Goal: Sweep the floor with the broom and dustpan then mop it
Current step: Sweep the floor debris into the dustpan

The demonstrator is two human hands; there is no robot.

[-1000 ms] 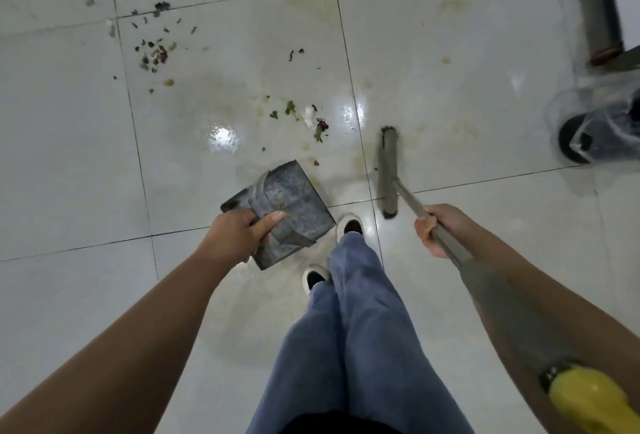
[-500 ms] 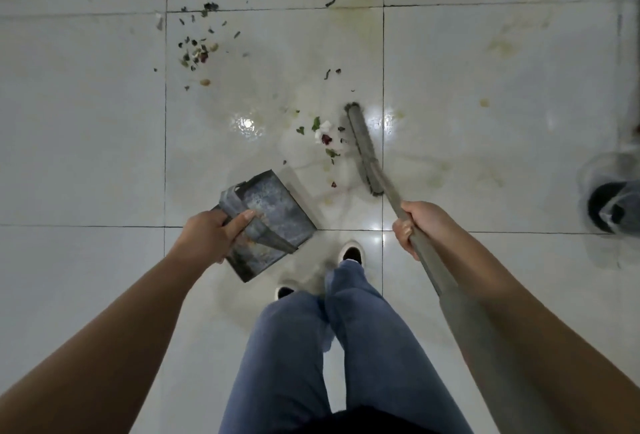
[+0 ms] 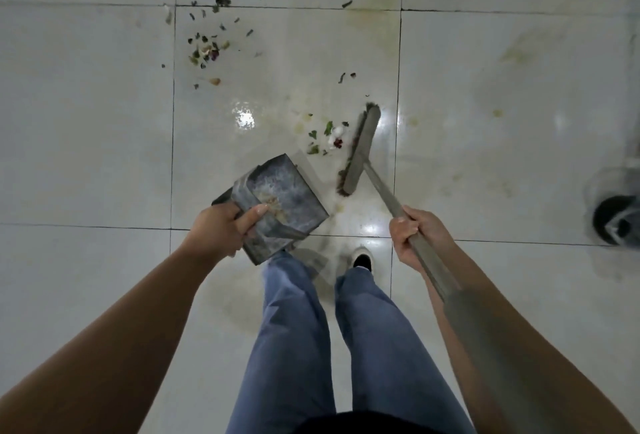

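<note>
Two hands: both are busy and well apart, each clamped on its own tool, with our legs between them.
Left hand: we grip the dustpan by its rear edge, thumb laid across the pan's inner face, so its open mouth points away from us toward the debris.
Right hand: our fingers wrap the broom handle, low enough on the shaft, we judge, to steer short strokes.
Broom head: it lies ahead of the right hand, its bristle side facing left toward the pan; we cannot tell whether the bristles touch the tile.
Near scraps: green, white and dark-red bits lie just beside the bristles, between broom head and dustpan mouth, placed for a push into the pan.
Far scraps: a second scatter lies well ahead of the left hand, not yet gathered.
Dustpan contents: only a pale smear of dusty residue near our thumb; no loose pieces show inside.
Bin: a dark container with a clear liner stands well to the right of the right hand; its contents are too blurred to tell.
Floor: glossy tile with yellowish stains, so we judge mopping is yet to come.
</note>
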